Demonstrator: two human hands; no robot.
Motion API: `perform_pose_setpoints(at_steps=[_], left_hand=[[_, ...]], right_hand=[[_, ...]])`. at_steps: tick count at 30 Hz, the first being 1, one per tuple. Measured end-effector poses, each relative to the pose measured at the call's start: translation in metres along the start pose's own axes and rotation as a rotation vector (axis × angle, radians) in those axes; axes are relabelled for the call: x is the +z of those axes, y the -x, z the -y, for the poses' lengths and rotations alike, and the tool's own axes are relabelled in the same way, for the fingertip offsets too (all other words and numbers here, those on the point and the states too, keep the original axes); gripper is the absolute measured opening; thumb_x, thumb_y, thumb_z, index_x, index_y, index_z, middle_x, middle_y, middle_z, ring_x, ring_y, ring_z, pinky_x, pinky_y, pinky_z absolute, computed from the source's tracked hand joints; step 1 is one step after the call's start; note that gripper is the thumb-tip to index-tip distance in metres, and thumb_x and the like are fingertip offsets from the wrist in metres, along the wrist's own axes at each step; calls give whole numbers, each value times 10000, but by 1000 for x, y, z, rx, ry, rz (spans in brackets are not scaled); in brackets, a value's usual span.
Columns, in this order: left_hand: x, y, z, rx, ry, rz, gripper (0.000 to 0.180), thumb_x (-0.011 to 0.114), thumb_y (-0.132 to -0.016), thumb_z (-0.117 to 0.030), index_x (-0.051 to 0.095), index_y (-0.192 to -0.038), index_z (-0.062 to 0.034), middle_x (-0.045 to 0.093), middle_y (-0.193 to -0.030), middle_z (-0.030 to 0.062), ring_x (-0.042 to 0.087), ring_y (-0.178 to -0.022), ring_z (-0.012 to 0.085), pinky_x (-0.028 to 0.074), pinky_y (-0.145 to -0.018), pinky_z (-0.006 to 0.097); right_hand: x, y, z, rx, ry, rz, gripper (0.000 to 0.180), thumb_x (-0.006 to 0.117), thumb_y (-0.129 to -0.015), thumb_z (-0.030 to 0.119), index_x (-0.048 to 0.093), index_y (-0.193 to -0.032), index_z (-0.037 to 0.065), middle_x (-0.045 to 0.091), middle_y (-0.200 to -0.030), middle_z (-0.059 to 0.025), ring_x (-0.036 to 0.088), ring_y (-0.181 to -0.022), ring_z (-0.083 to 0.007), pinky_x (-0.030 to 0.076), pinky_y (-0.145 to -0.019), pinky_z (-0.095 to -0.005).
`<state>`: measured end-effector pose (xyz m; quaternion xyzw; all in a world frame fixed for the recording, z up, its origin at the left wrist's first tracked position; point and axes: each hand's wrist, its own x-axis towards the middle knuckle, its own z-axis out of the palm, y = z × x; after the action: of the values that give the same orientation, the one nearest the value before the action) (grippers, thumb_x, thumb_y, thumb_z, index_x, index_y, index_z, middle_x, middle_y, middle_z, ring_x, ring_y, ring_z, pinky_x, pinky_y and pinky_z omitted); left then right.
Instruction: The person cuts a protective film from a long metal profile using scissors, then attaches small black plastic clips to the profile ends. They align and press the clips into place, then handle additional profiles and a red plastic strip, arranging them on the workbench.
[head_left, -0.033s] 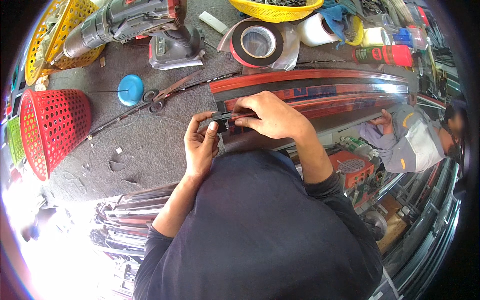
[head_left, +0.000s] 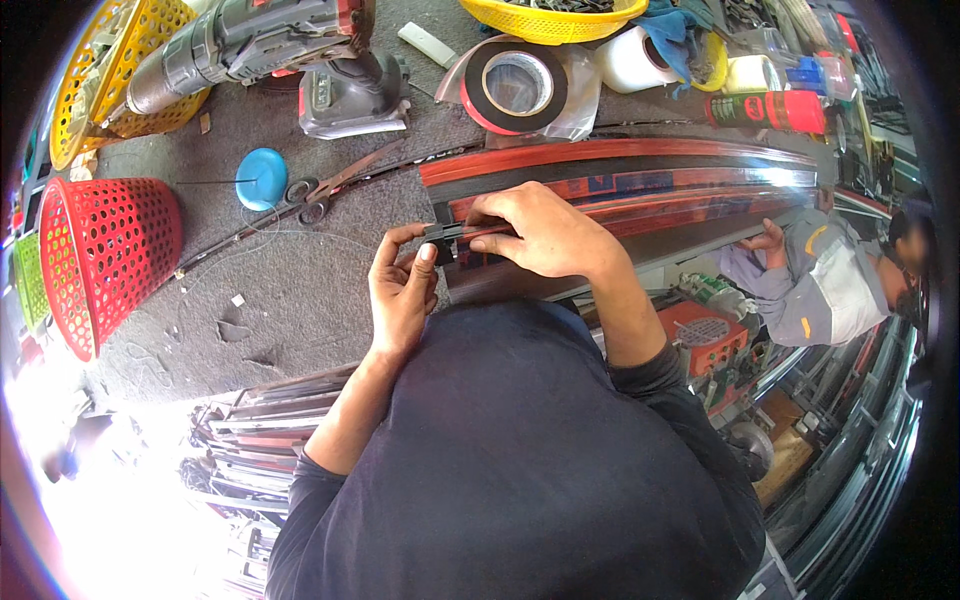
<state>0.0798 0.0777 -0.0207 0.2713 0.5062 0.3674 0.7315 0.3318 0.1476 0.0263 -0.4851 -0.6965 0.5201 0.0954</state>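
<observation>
Over cluttered grey felt-like workshop bench [head_left: 320, 290], small black block [head_left: 446, 252] pinched between left-hand fingers [head_left: 416, 278], thin red-black strip [head_left: 483, 232] between right-hand fingers [head_left: 493, 206].

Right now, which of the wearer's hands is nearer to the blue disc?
Left. The left hand is to the right of and below the blue disc; the right hand is farther right.

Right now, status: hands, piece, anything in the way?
Left hand pinching small black piece. Right hand close beside it, grip unclear. Piece at left end of red-and-black profile. Scissors apart, off to the left.
</observation>
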Motion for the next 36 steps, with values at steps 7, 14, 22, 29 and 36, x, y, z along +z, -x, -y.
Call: perform_pose_setpoints(at_steps=[7,14,22,29,36], left_hand=[[-3,-2,8,51,-48,-6,369,721,-1184,-312,607,-1484,-129,569,-812,-69,411,-622,8,298,-499,220],[2,-3,5,34,11,-16,381,724,-1180,-324,608,-1485,-128,559,-803,-70,411,-627,7,300,-501,218],[1,-7,6,55,-20,-39,366,757,-1164,-269,650,-1478,-113,623,-847,-55,435,-646,5,315,-512,211],[-4,-10,3,19,16,8,345,766,-1157,-243,672,-1460,-109,626,-926,-52,435,-687,13,322,-535,205],[-3,-13,-1,-92,195,-19,328,757,-1162,-243,669,-1454,-123,564,-892,-68,400,-680,23,315,-539,202]], right_hand=[[2,-2,-2,-9,-24,-32,279,855,-1003,187,801,-1180,-23,812,-1113,-287,774,-1102,-499,608,-942,-536],[2,-1,-1,-32,-22,-49,278,850,-1003,175,797,-1177,-36,815,-1112,-287,779,-1102,-493,611,-944,-530],[0,-1,2,-15,-7,-27,295,848,-1005,161,780,-1203,-46,818,-1095,-268,790,-1054,-475,616,-923,-515],[0,-1,1,-2,-29,-35,288,854,-1001,187,799,-1187,-26,810,-1097,-290,772,-1098,-506,605,-937,-543],[0,-2,0,4,-23,-38,276,855,-1001,183,804,-1177,-23,811,-1097,-290,782,-1078,-495,610,-925,-530]])
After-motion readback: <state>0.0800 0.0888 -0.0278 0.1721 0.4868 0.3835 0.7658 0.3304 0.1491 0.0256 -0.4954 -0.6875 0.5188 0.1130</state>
